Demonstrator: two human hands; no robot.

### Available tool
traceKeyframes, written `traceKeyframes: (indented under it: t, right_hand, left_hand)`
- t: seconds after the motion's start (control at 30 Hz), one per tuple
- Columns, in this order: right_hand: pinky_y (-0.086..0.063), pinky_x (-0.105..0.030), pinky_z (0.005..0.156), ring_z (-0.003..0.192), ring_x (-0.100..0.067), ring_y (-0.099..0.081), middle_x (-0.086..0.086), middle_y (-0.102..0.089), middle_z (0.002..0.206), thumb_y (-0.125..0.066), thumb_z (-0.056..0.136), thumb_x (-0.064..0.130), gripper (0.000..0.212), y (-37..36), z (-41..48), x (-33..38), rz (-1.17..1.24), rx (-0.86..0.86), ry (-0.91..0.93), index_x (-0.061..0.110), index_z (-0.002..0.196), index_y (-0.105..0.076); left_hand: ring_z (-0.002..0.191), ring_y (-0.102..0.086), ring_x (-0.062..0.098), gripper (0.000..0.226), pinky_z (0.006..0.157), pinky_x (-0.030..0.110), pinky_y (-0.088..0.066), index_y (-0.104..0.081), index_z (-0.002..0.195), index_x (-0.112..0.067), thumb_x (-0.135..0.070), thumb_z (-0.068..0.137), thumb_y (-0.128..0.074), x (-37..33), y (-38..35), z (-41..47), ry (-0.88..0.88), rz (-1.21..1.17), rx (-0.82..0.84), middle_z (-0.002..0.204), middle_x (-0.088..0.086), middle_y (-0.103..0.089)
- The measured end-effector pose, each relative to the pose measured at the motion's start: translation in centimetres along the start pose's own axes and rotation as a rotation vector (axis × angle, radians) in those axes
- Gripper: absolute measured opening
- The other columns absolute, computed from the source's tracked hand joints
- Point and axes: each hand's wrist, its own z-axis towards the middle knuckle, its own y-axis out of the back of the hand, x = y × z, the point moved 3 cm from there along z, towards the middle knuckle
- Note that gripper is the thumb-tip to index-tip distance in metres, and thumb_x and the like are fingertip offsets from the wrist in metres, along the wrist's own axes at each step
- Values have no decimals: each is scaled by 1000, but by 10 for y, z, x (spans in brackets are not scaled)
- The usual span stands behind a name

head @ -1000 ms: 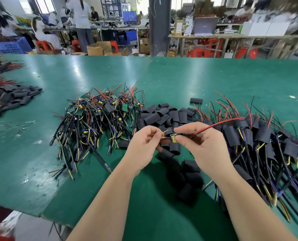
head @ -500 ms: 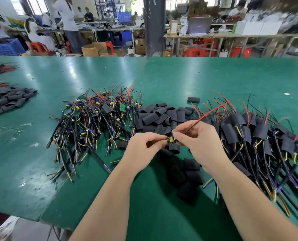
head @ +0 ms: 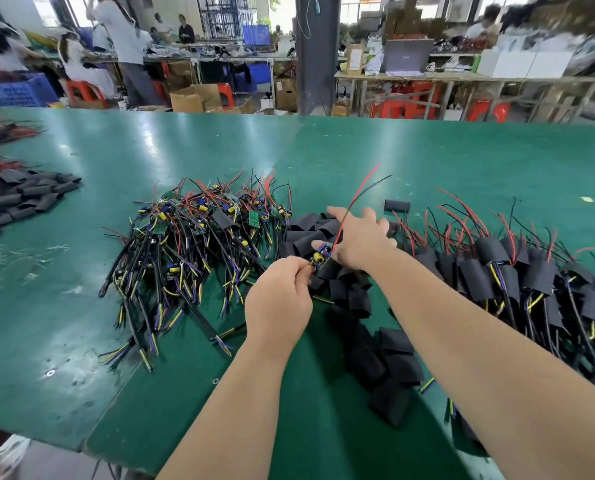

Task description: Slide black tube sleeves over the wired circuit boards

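My left hand point(head: 278, 299) pinches a small wired circuit board point(head: 318, 257) with yellow and blue parts; its red and black leads rise up and to the right. My right hand point(head: 360, 237) reaches past the board over the pile of loose black tube sleeves point(head: 315, 230), fingers spread and holding nothing that I can see. A tangle of bare wired boards point(head: 192, 244) lies on the left of the green table point(head: 427, 161). Boards with sleeves on them point(head: 504, 271) are heaped at the right.
More black sleeves point(head: 386, 362) lie between my forearms near the table's front edge. One single sleeve point(head: 397, 204) sits apart behind the pile. Another heap of sleeves and red wires point(head: 15, 199) is at the far left. People and benches stand beyond the table.
My right hand has let go of the board and moved forward over the sleeve pile with fingers spread. My left hand keeps the board, whose leads now point upward.
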Motion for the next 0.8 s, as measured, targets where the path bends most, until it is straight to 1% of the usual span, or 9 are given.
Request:
traceKeyframes:
  t: [0.07,0.13,0.2,0.27,0.37,0.47,0.53,0.63,0.8]
  right_hand:
    - [-15,-66,108,144,-42,6,-10,2,159,-58,70,79,89,-7,12,4,-21,91,-42,56,144,-15]
    - [-9,-71,108,142,-46,14,-12,12,159,-60,66,80,95,-13,19,3,-67,185,-38,57,145,-11]
    - [-14,-68,109,142,-50,2,-17,-2,157,-65,73,66,87,-17,23,1,-106,240,-19,55,145,-17]
    - [-25,-60,107,136,-44,-20,-11,-28,145,-69,77,53,69,-18,23,0,-65,168,-27,51,138,-35]
    - [-33,-46,96,122,-38,-34,-9,-43,122,-67,81,25,33,-16,20,0,68,-12,-43,35,112,-59]
    - [-45,-37,95,110,-35,-50,-14,-56,113,-65,79,13,12,-9,18,-9,241,-111,29,21,88,-68]
    - [-45,-26,83,95,-27,-58,-16,-62,108,-68,77,8,11,-1,12,-14,313,-179,108,19,74,-68]
    - [-30,-13,74,86,-12,-47,-11,-58,105,-71,75,4,8,14,-4,-19,395,-329,195,12,76,-71]
    - [-32,-9,70,91,-10,-53,4,-59,105,-77,77,21,15,33,-44,-22,539,-361,256,25,89,-68]
  left_hand:
    - [84,-58,23,16,70,38,-45,-66,94,-11,-17,96,-51,0,-1,0,0,15,7,88,0,-66]
    - [84,-59,23,17,70,39,-47,-67,95,-11,-17,96,-51,0,-1,0,-7,17,9,89,0,-66]
    - [84,-60,22,16,70,39,-48,-68,98,-12,-15,96,-52,0,-1,0,-16,0,1,90,-1,-67]
    - [83,-60,23,17,69,40,-48,-68,96,-11,-14,96,-52,0,-1,1,-18,0,3,89,0,-67]
    - [84,-59,25,17,69,41,-48,-67,95,-8,-13,96,-51,2,-1,1,-17,-1,-3,88,2,-66]
    - [83,-58,25,16,69,41,-48,-66,93,-8,-12,96,-51,2,0,1,-22,-18,-20,85,1,-65]
    - [81,-57,24,16,69,41,-47,-66,91,-9,-10,96,-51,1,0,1,-36,-31,-33,83,-1,-64]
    - [80,-58,21,16,69,38,-47,-67,91,-9,-8,95,-51,2,1,1,-44,-58,-69,84,-1,-64]
    - [78,-58,20,14,68,33,-44,-66,91,-8,-6,94,-52,3,4,0,-46,-81,-127,82,-3,-64]
